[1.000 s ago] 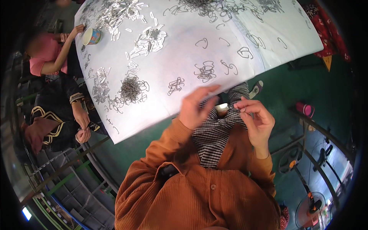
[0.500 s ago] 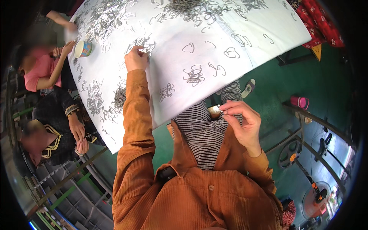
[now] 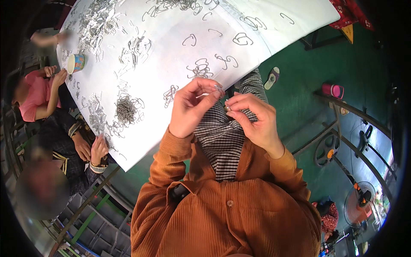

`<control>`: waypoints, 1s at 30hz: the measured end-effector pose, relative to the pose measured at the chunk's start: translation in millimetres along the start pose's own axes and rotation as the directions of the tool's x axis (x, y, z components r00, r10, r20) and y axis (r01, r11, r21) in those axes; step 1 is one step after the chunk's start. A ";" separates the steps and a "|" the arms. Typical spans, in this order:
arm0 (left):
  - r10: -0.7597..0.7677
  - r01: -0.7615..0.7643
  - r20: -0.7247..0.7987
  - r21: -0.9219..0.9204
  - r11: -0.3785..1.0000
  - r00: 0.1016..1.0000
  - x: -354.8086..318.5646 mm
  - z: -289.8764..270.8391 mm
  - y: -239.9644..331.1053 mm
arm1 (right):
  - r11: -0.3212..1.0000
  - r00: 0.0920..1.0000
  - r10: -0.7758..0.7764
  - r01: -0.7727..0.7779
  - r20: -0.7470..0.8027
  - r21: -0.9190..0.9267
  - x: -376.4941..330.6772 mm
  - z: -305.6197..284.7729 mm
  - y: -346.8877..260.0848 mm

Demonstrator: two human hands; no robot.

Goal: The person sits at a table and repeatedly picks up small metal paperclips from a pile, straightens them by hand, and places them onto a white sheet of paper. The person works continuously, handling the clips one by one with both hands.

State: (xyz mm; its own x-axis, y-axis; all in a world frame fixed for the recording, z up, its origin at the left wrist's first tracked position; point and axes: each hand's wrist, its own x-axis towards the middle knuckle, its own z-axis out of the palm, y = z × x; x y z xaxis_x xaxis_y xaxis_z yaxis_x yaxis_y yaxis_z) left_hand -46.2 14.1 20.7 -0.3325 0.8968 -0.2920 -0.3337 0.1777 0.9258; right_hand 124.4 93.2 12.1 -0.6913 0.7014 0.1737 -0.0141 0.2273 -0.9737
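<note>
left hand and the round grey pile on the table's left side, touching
Apart: the head view shows white tabletop between left hand and round grey pile.

Bright over the desk [image 3: 165, 55], dimmer at left, glaring at far right, bowed and blackened toward the rim.

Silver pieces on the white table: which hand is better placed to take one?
Likely the left hand: it is nearer the silver pieces, by the edge of the table; the right hand is farther off, though the left pinches something small.
</note>
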 end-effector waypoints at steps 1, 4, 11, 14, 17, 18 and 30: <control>0.017 -0.018 -0.013 -0.029 0.999 1.000 -2.1 5.1 -3.4 | 1.000 1.000 0.021 -0.021 0.006 -0.004 1.4 0.1 -0.9; 0.041 -0.044 -0.072 -0.046 0.998 0.997 -7.8 15.3 -4.8 | 1.000 1.000 -0.002 0.001 -0.017 -0.028 1.4 0.8 3.3; 0.081 -0.069 -0.106 0.114 0.991 0.991 -11.4 20.4 -2.2 | 0.997 0.997 -0.013 0.007 -0.075 -0.073 1.7 3.0 5.2; 0.108 -0.091 -0.104 0.161 0.983 0.989 -16.0 24.8 1.2 | 0.994 0.997 -0.028 0.021 -0.068 -0.103 -1.6 3.6 11.0; 0.167 -0.138 -0.091 0.266 0.954 0.982 -20.0 27.3 2.3 | 0.997 0.996 0.041 -0.046 -0.077 -0.054 -3.1 3.8 6.4; 0.188 -0.156 -0.087 0.288 0.945 0.978 -21.9 27.7 1.7 | 0.998 0.997 0.040 -0.042 -0.062 -0.035 -2.5 2.4 5.4; 0.231 -0.217 0.009 0.377 0.900 0.973 -34.5 32.7 7.2 | 0.733 0.994 -0.069 -0.010 -0.090 -0.681 145.6 -5.5 89.1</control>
State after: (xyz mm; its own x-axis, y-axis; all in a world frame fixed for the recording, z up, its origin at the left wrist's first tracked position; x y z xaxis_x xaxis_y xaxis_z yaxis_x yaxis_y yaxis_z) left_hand -8.2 -2.4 45.3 -0.3931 0.9170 -0.0677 0.1050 0.1179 0.9875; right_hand 26.5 219.4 -48.5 -0.6209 0.7418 0.2534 0.4885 0.6189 -0.6151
